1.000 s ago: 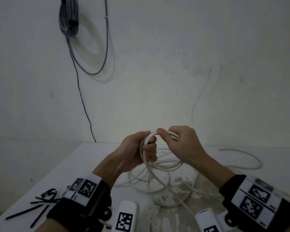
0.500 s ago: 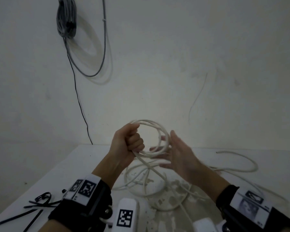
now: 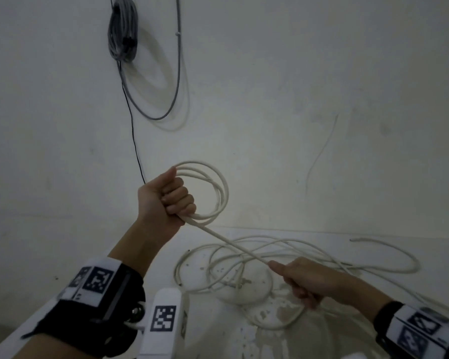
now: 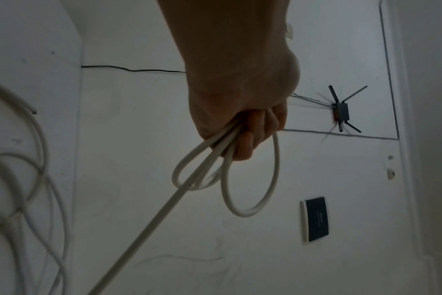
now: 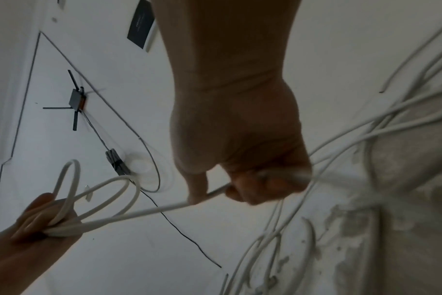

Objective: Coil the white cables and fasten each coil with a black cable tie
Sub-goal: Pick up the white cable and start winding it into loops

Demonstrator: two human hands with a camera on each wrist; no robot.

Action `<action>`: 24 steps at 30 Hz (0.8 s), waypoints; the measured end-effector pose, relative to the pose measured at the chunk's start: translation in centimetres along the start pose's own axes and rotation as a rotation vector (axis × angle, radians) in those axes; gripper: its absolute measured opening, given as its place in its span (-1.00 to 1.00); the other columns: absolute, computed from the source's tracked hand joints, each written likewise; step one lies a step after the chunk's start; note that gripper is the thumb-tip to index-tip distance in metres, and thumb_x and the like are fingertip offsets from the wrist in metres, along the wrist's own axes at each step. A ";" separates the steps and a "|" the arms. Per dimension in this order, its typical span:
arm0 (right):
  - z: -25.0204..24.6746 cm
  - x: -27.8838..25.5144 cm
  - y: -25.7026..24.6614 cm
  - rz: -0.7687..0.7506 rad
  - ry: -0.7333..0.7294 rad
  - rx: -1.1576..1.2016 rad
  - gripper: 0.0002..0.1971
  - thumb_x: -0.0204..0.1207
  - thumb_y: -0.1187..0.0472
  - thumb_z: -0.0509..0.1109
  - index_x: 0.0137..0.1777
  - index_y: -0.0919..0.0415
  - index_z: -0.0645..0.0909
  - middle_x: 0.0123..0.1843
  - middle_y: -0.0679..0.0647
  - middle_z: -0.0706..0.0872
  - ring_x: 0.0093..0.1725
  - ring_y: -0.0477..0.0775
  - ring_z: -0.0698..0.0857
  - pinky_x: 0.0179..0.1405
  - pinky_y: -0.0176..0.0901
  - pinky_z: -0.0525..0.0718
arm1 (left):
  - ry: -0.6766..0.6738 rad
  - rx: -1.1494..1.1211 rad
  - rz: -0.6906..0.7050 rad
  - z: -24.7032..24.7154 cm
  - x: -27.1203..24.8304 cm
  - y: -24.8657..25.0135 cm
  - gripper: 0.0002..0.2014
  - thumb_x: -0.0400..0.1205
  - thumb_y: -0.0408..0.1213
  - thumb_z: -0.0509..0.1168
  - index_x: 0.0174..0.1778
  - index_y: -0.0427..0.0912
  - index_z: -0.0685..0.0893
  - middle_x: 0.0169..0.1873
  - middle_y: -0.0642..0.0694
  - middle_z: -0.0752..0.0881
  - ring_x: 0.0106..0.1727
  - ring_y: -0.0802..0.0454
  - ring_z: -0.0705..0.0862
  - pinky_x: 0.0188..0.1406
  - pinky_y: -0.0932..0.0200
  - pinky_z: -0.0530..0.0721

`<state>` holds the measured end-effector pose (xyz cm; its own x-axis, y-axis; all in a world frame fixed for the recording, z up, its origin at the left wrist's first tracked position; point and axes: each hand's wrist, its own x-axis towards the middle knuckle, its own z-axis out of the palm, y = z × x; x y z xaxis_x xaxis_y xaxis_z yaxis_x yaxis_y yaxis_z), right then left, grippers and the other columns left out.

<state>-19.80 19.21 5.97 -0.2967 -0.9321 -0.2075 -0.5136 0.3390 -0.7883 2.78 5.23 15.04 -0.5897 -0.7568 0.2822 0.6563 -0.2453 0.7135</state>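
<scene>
My left hand point(image 3: 166, 200) is raised in front of the wall and grips a small coil of white cable point(image 3: 215, 193) of about three loops; the same coil point(image 4: 250, 179) hangs below the fist in the left wrist view. A taut run of that cable point(image 3: 231, 242) slopes down to my right hand point(image 3: 303, 281), which grips it low over the table. In the right wrist view the right hand point(image 5: 242, 185) closes round the cable with the thumb along it. More loose white cable point(image 3: 373, 257) sprawls on the table. No black ties show.
The white table point(image 3: 114, 263) has worn, flaking patches point(image 3: 270, 312) under the loose cable. On the wall hang a grey cable bundle point(image 3: 122, 29) and a thin black wire point(image 3: 135, 141). A router point(image 4: 341, 109) and a dark panel point(image 4: 316, 219) are mounted higher up.
My left hand has lifted the coil higher. My right hand let go of the loop, dropped down and to the right, and now grips the cable near the table, pulling a straight run.
</scene>
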 end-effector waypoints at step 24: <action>0.3 -1.9 -11.2 -0.325 0.184 0.864 -0.87 0.37 0.55 0.45 -0.12 0.41 0.72 -0.24 0.20 0.79 -0.28 0.00 0.78 -0.28 -0.35 0.75 | -0.139 1.008 0.184 3.5 -1.3 -7.7 -0.50 0.74 0.00 -0.17 0.14 -0.14 0.64 -0.08 0.26 0.49 -0.14 0.36 0.68 -0.21 0.24 0.67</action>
<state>-13.23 17.17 14.97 -0.4045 -0.9046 0.1344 0.1597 -0.2146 -0.9636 -3.12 10.22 11.42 -0.6117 -0.6386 0.4669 0.0804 0.5370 0.8398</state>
